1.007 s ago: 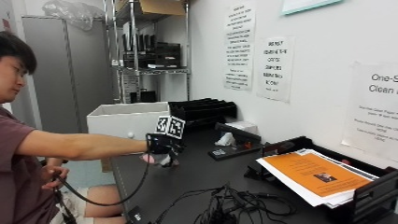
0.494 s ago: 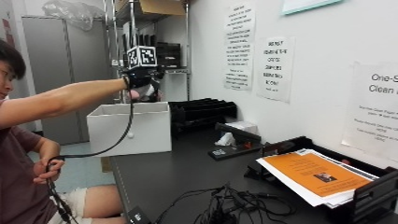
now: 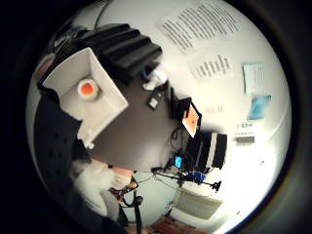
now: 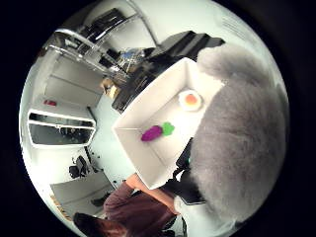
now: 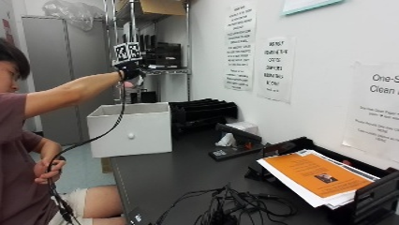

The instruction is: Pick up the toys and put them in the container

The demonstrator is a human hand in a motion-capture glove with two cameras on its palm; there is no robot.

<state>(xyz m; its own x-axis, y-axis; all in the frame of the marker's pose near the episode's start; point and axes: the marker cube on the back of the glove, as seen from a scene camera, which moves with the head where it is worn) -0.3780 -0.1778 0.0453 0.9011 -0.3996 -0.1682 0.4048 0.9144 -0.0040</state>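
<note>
My right hand (image 5: pixel 129 74) grips a grey plush toy (image 4: pixel 237 143) high above the white container (image 5: pixel 131 129) at the counter's far corner | risk: releasing from this height; the toy may bounce out

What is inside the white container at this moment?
The white container holds a purple toy with a green top and a round white toy with an orange centre. The grey furry toy in the gloved right hand covers one corner of the floor.
</note>
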